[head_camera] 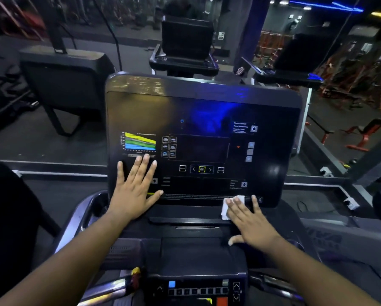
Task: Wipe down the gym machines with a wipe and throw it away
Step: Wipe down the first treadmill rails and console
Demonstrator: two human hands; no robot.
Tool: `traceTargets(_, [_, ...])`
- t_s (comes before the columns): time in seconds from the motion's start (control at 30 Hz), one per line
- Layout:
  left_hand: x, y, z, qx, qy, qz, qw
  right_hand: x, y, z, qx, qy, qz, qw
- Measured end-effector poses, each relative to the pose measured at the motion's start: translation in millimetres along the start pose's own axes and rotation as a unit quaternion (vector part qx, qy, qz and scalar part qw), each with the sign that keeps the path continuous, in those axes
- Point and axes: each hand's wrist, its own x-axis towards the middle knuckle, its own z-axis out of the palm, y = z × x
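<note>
My right hand lies flat, fingers straight and slightly spread, pressing the wipe against the lower right edge of the treadmill's console. Nothing is curled round the wipe; it is pinned under my fingertips, and I see only its upper left part sticking out past them. The rest is hidden under the hand, so I cannot tell its full shape. What shows is white, thin and somewhat crumpled, with one corner pointing up toward the screen.

My left hand is open too, palm down on the lower left of the same panel, just below the coloured chart, holding nothing. It looks to be steadying me or the panel.

What matters for the coming stroke, as I judge it: the wipe sits at the bottom right of the panel, and nearly all the unwiped-looking face lies up and to the left of it, with the panel's long axis running left to right. The right hand is the one on the wipe, so the sweep should be its job, and the left hand lies in its leftward path.
</note>
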Motion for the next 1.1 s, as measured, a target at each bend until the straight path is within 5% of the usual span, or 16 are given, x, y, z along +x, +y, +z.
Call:
traceTargets(0.23, [-7.0, -54.3, -14.9, 0.037, -0.005, -0.022, 0.999, 89.0, -75.8, -61.2, -0.088, 0.023, -0.162, 0.983])
traceTargets(0.57, [13.4, -107.3, -45.9, 0.067, -0.053, -0.004, 0.996, 180.3, -197.4, -128.1, -0.149, 0.082, -0.260, 0.951])
traceTargets(0.87, [13.0, -125.2, -42.5, 0.035, -0.006, 0.007, 0.999, 206.8, -156.6, -189.3, -0.116, 0.132, -0.176, 0.969])
traceTargets(1.1, [24.4, -144.3, -54.0, -0.040, 0.005, -0.073, 0.997, 247.3, -92.1, -320.1, -0.058, 0.252, 0.020, 0.966])
